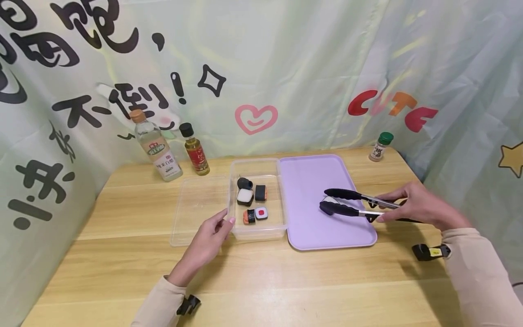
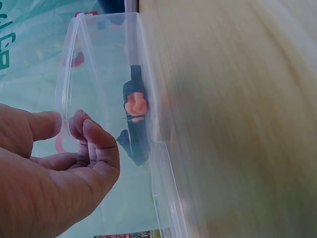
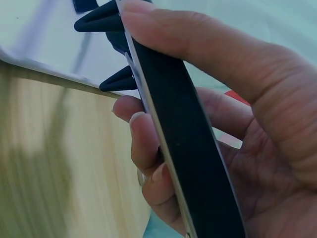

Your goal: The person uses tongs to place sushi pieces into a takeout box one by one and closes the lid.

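Observation:
My left hand (image 1: 210,236) pinches the near-left rim of a clear plastic container (image 1: 258,234), thumb on one side and fingertips on the other. Inside it lie several sushi pieces: a black-wrapped one with a white top (image 1: 245,196), a roll with a red centre (image 1: 261,213), and an orange-topped one (image 2: 135,104) among them. With my right hand (image 1: 412,206) I grip black-tipped metal tongs (image 1: 347,209) over the purple tray (image 1: 310,175). Between the tong tips sits a small whitish piece (image 1: 330,200), mostly hidden. The tongs' black handle (image 3: 181,129) lies across my right fingers.
Left of the container a clear lid (image 1: 198,213) lies flat on the wooden table (image 1: 261,281). At the back left stand a white vinegar bottle (image 1: 159,152) and a smaller oil bottle (image 1: 196,152). A green-capped shaker (image 1: 381,146) stands back right, near the curtain.

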Demonstrator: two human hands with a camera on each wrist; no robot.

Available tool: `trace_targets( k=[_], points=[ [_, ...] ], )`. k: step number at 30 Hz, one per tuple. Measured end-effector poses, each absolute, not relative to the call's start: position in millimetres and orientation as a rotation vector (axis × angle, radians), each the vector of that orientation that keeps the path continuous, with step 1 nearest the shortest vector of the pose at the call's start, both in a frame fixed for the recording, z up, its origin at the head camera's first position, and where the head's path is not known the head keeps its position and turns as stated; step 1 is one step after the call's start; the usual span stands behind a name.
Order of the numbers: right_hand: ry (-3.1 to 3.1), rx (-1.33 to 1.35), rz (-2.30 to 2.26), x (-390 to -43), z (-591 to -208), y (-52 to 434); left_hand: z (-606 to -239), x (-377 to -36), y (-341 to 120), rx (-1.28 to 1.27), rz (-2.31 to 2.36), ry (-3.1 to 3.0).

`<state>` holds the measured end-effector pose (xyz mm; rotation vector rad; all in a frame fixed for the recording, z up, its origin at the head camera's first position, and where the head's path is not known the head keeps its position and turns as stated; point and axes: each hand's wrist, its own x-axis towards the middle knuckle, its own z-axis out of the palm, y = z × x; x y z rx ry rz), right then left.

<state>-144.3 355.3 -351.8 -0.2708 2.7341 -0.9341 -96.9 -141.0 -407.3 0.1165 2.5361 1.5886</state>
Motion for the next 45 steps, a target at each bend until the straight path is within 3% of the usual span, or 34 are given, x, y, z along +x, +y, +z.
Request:
trace_targets(
  k=[22,45],
  points=[
    [2.704,-0.217,-0.897,-145.0,-361.9,349.9,-407.7,-97.6,-141.2,0.101,1.586,2.539],
    [2.776,-0.287,-0.926,-164.3,-334.8,338.5,-408.1,-98.2,-140.8,0.099,1.583,2.541]
  ],
)
